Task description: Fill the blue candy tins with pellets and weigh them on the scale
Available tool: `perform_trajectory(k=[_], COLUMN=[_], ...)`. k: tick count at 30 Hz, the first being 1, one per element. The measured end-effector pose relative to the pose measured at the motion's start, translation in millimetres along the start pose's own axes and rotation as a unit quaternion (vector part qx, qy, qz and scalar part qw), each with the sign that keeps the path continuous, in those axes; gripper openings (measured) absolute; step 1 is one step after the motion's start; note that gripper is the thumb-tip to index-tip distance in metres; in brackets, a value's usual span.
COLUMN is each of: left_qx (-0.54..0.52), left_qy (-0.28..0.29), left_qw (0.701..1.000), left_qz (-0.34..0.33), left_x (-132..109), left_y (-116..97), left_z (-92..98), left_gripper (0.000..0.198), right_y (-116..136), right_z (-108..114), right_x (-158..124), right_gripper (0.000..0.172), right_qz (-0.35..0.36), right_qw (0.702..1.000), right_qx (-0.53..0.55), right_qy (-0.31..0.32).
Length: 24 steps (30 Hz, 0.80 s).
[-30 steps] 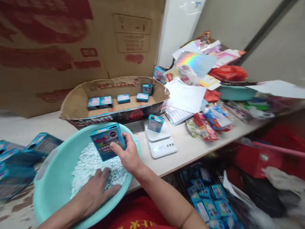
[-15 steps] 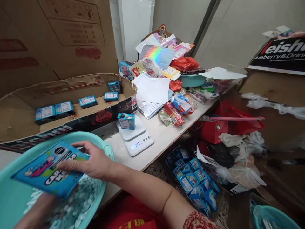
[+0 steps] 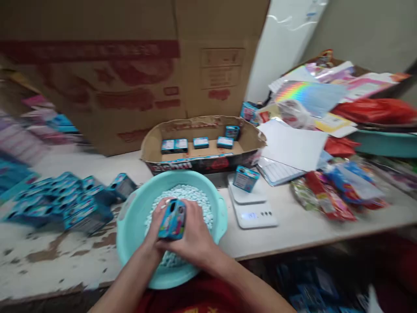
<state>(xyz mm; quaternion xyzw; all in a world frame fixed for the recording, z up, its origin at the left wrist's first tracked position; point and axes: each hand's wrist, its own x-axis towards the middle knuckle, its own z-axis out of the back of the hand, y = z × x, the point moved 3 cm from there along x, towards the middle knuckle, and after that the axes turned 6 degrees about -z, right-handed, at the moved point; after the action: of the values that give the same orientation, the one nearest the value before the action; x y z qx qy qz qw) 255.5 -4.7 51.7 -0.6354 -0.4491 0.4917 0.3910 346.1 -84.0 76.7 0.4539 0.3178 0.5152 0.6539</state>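
Candy carton (image 3: 172,222), lately in right hand (image 3: 196,232) alone, now clasped by both: left hand (image 3: 155,224) has left the pellets (image 3: 190,192). Fingers closed round its sides, holed top up; turquoise basin (image 3: 132,226) beneath hands. Looks steadier-held.

We curl our left hand (image 3: 155,228) and right hand (image 3: 197,237) around opposite sides of the grip, forearms (image 3: 243,278) spread behind it.
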Motion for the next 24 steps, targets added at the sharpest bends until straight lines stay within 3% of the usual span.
perform_trajectory(k=[3, 7, 11, 16, 24], left_qx=[-0.060, -0.186, -0.253, -0.219, -0.139], left_qy=[-0.050, -0.023, -0.001, 0.005, 0.007], left_qw=[0.997, 0.981, 0.968, 0.975, 0.985], left_qz=[0.017, 0.055, 0.004, -0.046, -0.103], left_x=[-7, -10, -7, -3, -7], left_y=[-15, -42, -61, -57, -58], left_z=[3.2, 8.1, 2.4, -5.1, -3.4], left_gripper=[0.038, 0.034, 0.029, 0.028, 0.030], right_y=[-9, -11, -4, -2, -5], right_z=[9, 18, 10, 1, 9], right_x=[5, 7, 6, 8, 9], right_gripper=[0.083, 0.078, 0.057, 0.026, 0.029], right_qz=[-0.048, -0.084, -0.045, 0.003, -0.033], right_qw=[0.998, 0.994, 0.993, 0.997, 0.998], right_qx=[0.015, 0.011, 0.017, 0.010, 0.027], right_qy=[0.024, 0.068, 0.110, 0.073, 0.049])
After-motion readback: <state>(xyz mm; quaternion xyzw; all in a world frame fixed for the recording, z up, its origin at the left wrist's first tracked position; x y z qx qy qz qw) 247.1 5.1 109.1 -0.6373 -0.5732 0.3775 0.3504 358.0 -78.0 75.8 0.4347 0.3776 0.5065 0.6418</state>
